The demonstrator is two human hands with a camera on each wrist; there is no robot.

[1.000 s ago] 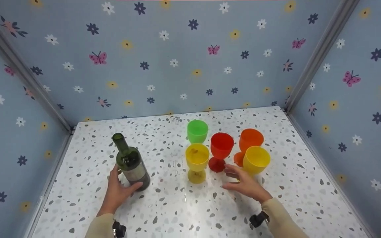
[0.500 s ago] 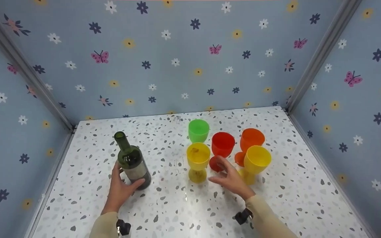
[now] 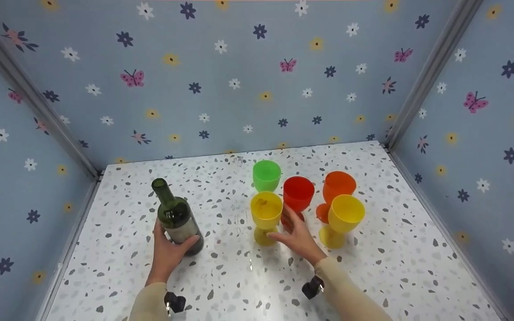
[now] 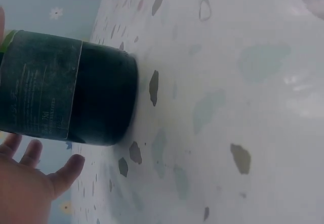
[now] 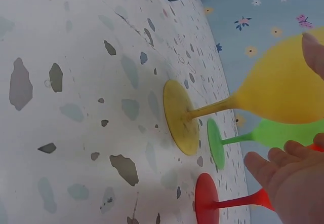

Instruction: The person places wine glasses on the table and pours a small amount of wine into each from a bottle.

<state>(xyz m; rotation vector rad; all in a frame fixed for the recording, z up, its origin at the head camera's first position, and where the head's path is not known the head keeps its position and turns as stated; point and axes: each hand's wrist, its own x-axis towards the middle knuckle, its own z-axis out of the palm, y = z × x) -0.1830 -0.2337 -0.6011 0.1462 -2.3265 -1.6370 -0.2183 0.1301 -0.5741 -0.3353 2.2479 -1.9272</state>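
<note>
On the left of the table stands an upright green wine bottle [image 3: 177,218] with a pale label. My left hand [image 3: 166,254] is beside its lower body, thumb in front and fingers at the far left side. In the left wrist view those fingers [image 4: 66,176] are spread, with a gap to the bottle. My right hand [image 3: 299,240] reaches around a yellow goblet [image 3: 266,214], its thumb close to the stem and its fingers between this goblet and a red goblet [image 3: 298,194]. In the right wrist view the fingers are extended, apart from the yellow bowl.
Behind the yellow goblet stands a green goblet [image 3: 266,177]. To the right are an orange goblet [image 3: 338,187] and a second yellow goblet [image 3: 347,214]. Flower-patterned panels [image 3: 239,107] enclose the speckled white table [image 3: 221,285] at the back and both sides.
My right hand has moved left, from in front of the right-hand yellow goblet to the other yellow goblet. The left hand has shifted slightly at the bottle. The bottle and goblets stay in place.
</note>
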